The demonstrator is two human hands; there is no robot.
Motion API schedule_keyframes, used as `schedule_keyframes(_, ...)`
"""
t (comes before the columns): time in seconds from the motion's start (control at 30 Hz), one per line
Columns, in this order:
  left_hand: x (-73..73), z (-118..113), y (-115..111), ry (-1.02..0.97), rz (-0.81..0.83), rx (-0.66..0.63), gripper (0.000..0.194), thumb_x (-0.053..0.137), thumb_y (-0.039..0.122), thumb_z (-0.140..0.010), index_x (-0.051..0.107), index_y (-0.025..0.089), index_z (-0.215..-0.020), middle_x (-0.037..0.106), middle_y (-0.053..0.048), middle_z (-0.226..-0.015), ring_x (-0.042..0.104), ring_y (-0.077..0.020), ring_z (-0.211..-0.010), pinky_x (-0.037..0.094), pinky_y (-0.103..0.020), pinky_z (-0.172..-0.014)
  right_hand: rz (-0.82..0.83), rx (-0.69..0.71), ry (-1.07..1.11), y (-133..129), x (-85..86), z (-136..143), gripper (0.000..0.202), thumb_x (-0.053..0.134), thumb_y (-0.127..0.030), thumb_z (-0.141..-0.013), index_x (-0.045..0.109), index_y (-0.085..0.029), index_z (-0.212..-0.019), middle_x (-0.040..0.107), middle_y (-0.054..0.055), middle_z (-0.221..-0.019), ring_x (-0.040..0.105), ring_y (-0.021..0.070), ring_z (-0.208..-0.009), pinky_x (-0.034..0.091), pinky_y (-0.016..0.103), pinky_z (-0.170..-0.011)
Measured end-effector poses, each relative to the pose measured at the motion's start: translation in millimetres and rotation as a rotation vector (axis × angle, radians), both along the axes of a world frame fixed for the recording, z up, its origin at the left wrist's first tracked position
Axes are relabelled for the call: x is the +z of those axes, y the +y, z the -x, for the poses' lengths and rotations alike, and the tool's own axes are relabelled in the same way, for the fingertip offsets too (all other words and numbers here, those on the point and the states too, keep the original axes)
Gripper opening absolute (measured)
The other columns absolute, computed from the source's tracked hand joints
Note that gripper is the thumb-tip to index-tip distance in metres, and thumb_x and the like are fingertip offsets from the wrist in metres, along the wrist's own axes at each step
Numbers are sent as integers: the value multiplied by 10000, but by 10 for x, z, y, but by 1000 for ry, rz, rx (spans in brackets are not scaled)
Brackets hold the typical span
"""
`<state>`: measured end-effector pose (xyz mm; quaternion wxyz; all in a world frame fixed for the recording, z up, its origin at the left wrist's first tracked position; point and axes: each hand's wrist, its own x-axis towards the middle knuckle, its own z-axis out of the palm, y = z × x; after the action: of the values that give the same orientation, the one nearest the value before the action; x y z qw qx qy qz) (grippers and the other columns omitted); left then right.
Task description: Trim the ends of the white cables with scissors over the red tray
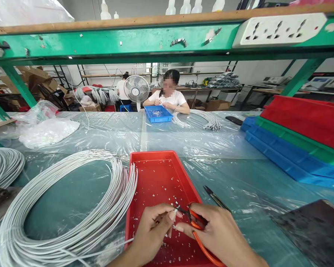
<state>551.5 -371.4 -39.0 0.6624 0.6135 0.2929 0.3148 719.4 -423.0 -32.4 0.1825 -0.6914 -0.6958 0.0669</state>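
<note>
Over a red tray (pixel 161 174) dotted with small white scraps, my left hand (pixel 156 230) pinches the end of a white cable (pixel 111 247) between thumb and fingers. The cable runs off to the left, toward a large coil of white cables (pixel 72 163). My right hand (pixel 214 228) is wrapped round orange-handled cutters (pixel 197 226), whose dark jaws meet the cable end at my left fingertips. Whether the jaws are closed is too small to tell. Black tweezers or a similar slim tool (pixel 217 198) lies just right of the tray.
Stacked red, green and blue trays (pixel 300 129) stand at the right, near a dark metal plate (pixel 314 230). Another cable coil (pixel 4 167) and a plastic bag (pixel 48 129) are at left. Across the table a person (pixel 178 98) works over a blue tray (pixel 158 119). A green shelf beam (pixel 144 40) spans above.
</note>
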Motion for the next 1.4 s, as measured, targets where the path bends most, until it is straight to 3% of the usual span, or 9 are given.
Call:
schedule_keyframes(0.27, 10, 1, 16, 15, -133, 0, 383, 469, 365, -872, 569, 116, -598, 331, 35, -538, 294, -84, -522, 227, -224, -497, -61, 27, -43, -36, 50, -10, 460, 528, -506, -781, 259, -212, -552, 363, -61, -479, 270, 112, -439, 199, 216, -448)
schedule_keyframes(0.43, 17, -11, 49, 35, -136, 44, 320, 536, 370, -829, 661, 97, -718, 483, -12, -583, 401, -109, -539, 291, -231, -520, -76, 37, -63, -30, 68, 2, 468, 531, -497, -783, 249, -210, -545, 360, -65, -470, 268, 107, -428, 197, 215, -438)
schedule_keyframes(0.77, 59, 48, -17, 181, -577, 136, 256, 491, 250, -863, 682, 119, -753, 572, -69, -640, 473, -148, -594, 335, -250, -556, -1, -10, -31, -89, 66, 40, 536, 541, -553, -743, 187, -206, -540, 282, -69, -461, 187, 113, -450, 174, 216, -428)
schedule_keyframes(0.9, 35, 42, 2, 116, -325, 43, 292, 471, 316, -872, 652, 132, -734, 523, -27, -591, 429, -123, -540, 330, -233, -520, -127, 31, -90, -96, 73, 20, 484, 514, -513, -783, 217, -213, -547, 329, -64, -464, 241, 109, -420, 185, 217, -428)
schedule_keyframes(1.0, 37, 16, 23, 58, -213, 75, 261, 528, 338, -839, 644, 127, -739, 548, -25, -598, 452, -119, -526, 356, -229, -519, -149, 35, -88, -88, 69, 20, 473, 514, -508, -786, 233, -211, -548, 326, -63, -474, 247, 107, -429, 177, 218, -439)
schedule_keyframes(1.07, 34, 18, 29, 105, -338, 116, 241, 530, 300, -842, 654, 127, -729, 583, -46, -621, 497, -138, -562, 372, -239, -544, -57, 10, -34, -77, 60, 36, 490, 525, -530, -767, 232, -207, -544, 299, -66, -481, 219, 108, -453, 170, 216, -445)
schedule_keyframes(1.27, -108, 114, 22, 344, -1101, 214, 233, 494, 100, -837, 670, 169, -974, 698, -104, -774, 595, -190, -621, 376, -291, -569, 263, -46, 201, -43, 39, 107, 532, 553, -561, -719, 233, -190, -512, 175, -64, -547, 166, 113, -532, 139, 220, -453)
schedule_keyframes(1.33, -131, 124, 20, 386, -1173, 234, 236, 502, 85, -829, 666, 164, -980, 707, -103, -778, 612, -198, -625, 379, -299, -561, 273, -39, 226, -36, 47, 111, 522, 551, -550, -721, 238, -189, -511, 177, -64, -552, 169, 113, -538, 141, 222, -457)
schedule_keyframes(1.4, -113, 109, 20, 385, -1091, 260, 189, 518, 108, -832, 672, 150, -932, 707, -95, -765, 626, -196, -645, 406, -298, -584, 266, -34, 244, -32, 58, 96, 505, 570, -528, -710, 251, -190, -512, 186, -68, -539, 173, 109, -530, 146, 223, -456)
